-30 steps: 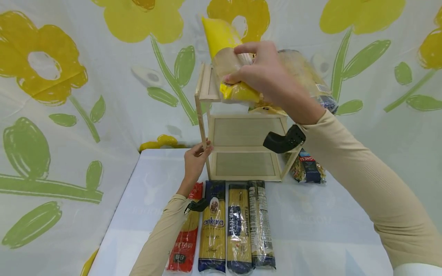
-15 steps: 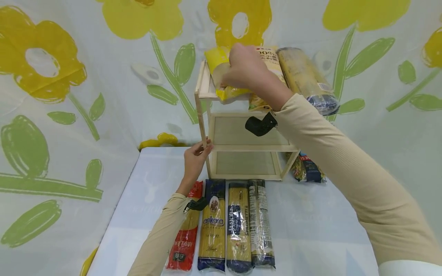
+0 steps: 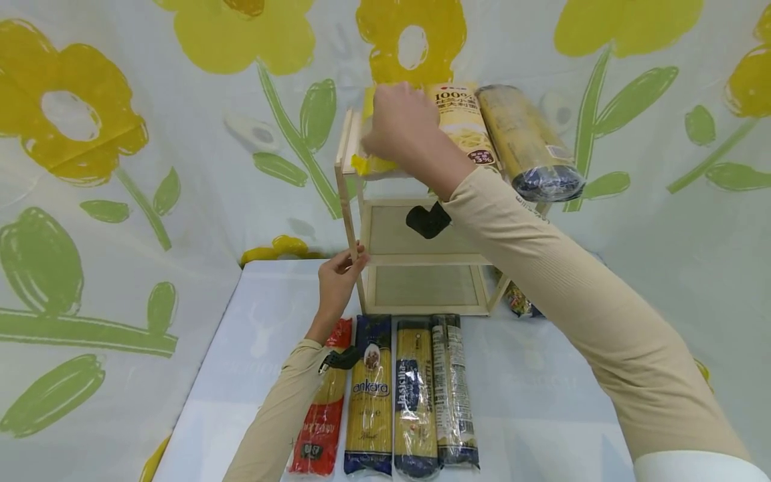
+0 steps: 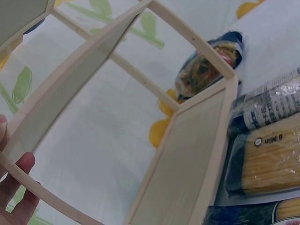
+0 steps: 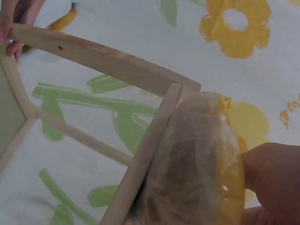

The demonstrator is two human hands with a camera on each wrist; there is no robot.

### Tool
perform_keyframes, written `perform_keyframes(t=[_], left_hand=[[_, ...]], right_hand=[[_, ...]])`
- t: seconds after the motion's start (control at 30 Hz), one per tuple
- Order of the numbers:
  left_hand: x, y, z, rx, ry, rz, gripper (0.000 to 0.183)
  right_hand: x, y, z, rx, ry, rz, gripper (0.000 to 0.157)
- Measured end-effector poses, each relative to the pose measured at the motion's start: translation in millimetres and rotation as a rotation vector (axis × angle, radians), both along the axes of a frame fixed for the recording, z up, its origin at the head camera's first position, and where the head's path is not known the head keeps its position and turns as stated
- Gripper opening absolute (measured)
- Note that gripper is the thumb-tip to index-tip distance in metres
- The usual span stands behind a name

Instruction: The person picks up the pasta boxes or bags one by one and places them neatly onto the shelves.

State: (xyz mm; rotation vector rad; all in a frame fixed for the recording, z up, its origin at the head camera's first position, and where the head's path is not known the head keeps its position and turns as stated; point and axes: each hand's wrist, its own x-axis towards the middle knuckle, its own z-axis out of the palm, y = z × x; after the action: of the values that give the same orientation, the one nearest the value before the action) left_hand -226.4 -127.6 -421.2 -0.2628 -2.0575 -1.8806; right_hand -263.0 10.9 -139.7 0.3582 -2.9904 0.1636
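A light wooden shelf rack [image 3: 427, 260] stands on the table, and my left hand [image 3: 339, 278] grips its left front post. In the left wrist view, fingers [image 4: 26, 164] wrap that wooden bar. On the top tier my right hand [image 3: 402, 130] holds a yellow bag of pasta [image 3: 379, 166], covering most of it. The right wrist view has the clear and yellow bag [image 5: 187, 154] lying against the rack's top rail, with the hand [image 5: 274, 176] at its side; the fingertips are hidden. Beside it on that tier lie a cream-yellow pasta bag [image 3: 460, 124] and a long spaghetti pack [image 3: 527, 137].
In front of the rack lie a red pack [image 3: 325, 418], a blue Ankara pack [image 3: 369, 395], a La Sicilia spaghetti pack [image 3: 415, 402] and a dark printed pack [image 3: 453, 395]. A colourful pasta bag [image 4: 206, 68] sits behind the rack's right side. Flower-patterned cloth [image 3: 289, 187] hangs behind.
My right hand has brought the yellow bag down onto the left part of the top tier and shifted slightly left with it. My left hand has stayed on the post.
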Motion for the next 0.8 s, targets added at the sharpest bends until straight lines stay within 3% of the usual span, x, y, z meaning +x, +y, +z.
perform_keyframes(t=[0.17, 0.27, 0.4, 0.53, 0.8], left_hand=[[-0.9, 0, -1.2, -0.004, 0.003, -0.001, 0.031], [-1.4, -1, -1.6, -0.003, -0.007, 0.000, 0.031], [-1.1, -2, -1.7, -0.005, -0.017, 0.000, 0.032], [-1.6, -2, -2.3, -0.003, -0.015, 0.000, 0.031], [-5.0, -5, -2.5, -0.008, 0.004, 0.010, 0.030]], right_hand=[[8.1, 11, 6.7, -0.004, 0.039, 0.007, 0.027], [13.0, 20, 13.5, -0.093, 0.038, 0.056, 0.038], [20.1, 35, 20.9, -0.208, -0.010, 0.143, 0.033], [28.5, 51, 24.0, -0.272, -0.042, 0.205, 0.051], [56.0, 76, 20.8, -0.316, 0.007, 0.307, 0.046]])
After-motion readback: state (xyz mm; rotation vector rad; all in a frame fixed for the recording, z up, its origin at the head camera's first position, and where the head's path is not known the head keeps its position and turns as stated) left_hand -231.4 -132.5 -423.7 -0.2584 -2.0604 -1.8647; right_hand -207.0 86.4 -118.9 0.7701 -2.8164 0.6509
